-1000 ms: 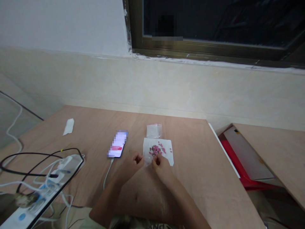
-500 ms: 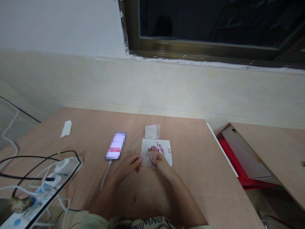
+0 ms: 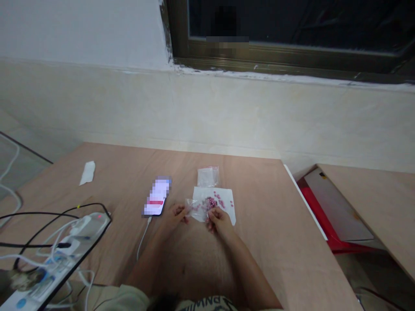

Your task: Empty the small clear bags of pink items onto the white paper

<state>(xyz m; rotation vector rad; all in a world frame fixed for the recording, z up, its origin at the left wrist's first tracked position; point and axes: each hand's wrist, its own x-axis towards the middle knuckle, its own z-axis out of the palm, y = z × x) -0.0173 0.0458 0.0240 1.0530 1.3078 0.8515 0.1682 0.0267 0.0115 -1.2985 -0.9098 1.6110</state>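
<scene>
The clear bag (image 3: 195, 208) now spreads wider than 0.5 s ago over the white paper's (image 3: 230, 215) left edge, pinched by left hand (image 3: 177, 213) and right hand (image 3: 221, 221), apparently better placed for handling.

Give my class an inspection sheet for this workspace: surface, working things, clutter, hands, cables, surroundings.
Surface: light-brown wood-grain table.
Working things: clear plastic bag between the hands; small round pink pieces, some piled, some scattered, on a white paper sheet.
Clutter: flat clear plastic packet beyond the sheet; lit rectangular phone; white paper scrap.
Hands: left hand and right hand hold the bag's opposite ends by the fingertips.
Cables: thin white cable at the phone; black and white cables around a long white power strip.
Surroundings: pale wall; dark glass window.
</scene>
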